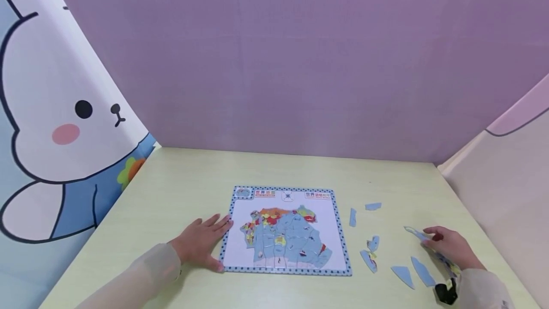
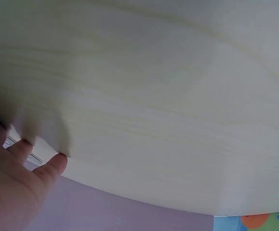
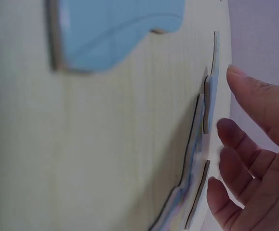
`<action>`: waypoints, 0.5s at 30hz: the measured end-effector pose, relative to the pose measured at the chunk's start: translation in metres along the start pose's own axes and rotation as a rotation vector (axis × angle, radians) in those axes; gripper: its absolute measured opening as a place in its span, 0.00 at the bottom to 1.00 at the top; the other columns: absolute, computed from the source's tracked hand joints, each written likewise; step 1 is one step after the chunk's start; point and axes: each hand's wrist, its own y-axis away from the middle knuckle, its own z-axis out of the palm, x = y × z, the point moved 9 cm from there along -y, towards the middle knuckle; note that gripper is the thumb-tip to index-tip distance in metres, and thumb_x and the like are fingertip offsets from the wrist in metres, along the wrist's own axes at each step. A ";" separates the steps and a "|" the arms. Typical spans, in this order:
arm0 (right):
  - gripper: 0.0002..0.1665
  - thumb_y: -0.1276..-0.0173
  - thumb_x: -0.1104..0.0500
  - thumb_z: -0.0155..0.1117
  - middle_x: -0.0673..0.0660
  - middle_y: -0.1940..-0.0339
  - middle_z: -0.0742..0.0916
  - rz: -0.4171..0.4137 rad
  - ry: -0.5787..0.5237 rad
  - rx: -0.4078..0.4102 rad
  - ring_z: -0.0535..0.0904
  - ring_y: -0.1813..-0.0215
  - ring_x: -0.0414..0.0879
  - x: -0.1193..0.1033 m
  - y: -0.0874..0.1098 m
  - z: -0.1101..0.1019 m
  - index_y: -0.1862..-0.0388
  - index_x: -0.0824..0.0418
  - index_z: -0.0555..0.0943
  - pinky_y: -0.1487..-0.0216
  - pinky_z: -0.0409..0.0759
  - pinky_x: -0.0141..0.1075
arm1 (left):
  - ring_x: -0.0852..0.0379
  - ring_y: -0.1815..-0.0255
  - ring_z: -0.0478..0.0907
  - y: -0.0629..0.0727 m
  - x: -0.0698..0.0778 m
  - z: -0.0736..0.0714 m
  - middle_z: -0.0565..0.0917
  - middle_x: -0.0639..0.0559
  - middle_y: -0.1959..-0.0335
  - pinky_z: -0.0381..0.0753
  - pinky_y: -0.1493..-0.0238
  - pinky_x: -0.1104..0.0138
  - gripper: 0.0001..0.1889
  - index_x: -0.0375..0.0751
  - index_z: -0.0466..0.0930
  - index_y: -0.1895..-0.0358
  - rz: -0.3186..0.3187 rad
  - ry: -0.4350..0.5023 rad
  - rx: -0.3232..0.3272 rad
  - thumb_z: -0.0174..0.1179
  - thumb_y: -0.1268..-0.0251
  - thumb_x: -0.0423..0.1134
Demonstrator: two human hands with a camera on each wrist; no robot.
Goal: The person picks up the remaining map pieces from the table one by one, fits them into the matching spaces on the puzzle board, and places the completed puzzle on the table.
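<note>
A world-map jigsaw board point(image 1: 340, 242) with a blue dotted border lies flat on the table. Joined puzzle pieces point(image 1: 296, 232), mostly blue with coloured land, cover its middle. My left hand point(image 1: 201, 242) rests at the board's left edge with fingers spread, and its fingertips touch the border. To the right, my right hand point(image 1: 452, 247) is low over loose pieces, its thumb and forefinger beside a slim blue puzzle piece point(image 1: 414, 232). In the right wrist view the fingers point(image 3: 240, 144) are apart and nothing shows between them. Another multicoloured piece point(image 1: 448, 265) is partly hidden under that hand.
Several loose pieces lie right of the board, among them a narrow piece point(image 1: 352, 217), a small blue piece point(image 1: 373, 206) and a triangular piece point(image 1: 402, 276). A purple panel point(image 1: 300, 61) stands behind the table point(image 1: 193, 170). Printed cloth point(image 1: 64, 85) hangs at the left.
</note>
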 end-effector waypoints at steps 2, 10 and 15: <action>0.32 0.40 0.52 0.69 0.61 0.66 0.82 0.008 0.002 -0.006 0.75 0.66 0.48 0.002 0.000 0.001 0.50 0.78 0.75 0.64 0.73 0.42 | 0.39 0.27 0.53 0.000 0.000 0.001 0.59 0.46 0.26 0.60 0.37 0.38 0.59 0.40 0.58 0.27 -0.001 0.005 -0.001 0.58 0.59 0.78; 0.35 0.41 0.48 0.70 0.64 0.64 0.81 0.034 0.006 -0.047 0.75 0.63 0.51 0.008 -0.003 0.007 0.50 0.78 0.75 0.64 0.73 0.43 | 0.41 0.26 0.53 -0.003 -0.003 0.005 0.59 0.49 0.26 0.60 0.37 0.38 0.59 0.43 0.58 0.27 -0.024 0.008 -0.013 0.58 0.61 0.79; 0.31 0.41 0.53 0.70 0.64 0.66 0.81 0.033 0.029 -0.044 0.75 0.64 0.51 0.007 -0.003 0.008 0.52 0.78 0.76 0.64 0.73 0.44 | 0.42 0.26 0.53 -0.004 -0.005 0.006 0.59 0.50 0.25 0.59 0.36 0.38 0.59 0.45 0.59 0.26 -0.050 0.015 -0.024 0.60 0.62 0.78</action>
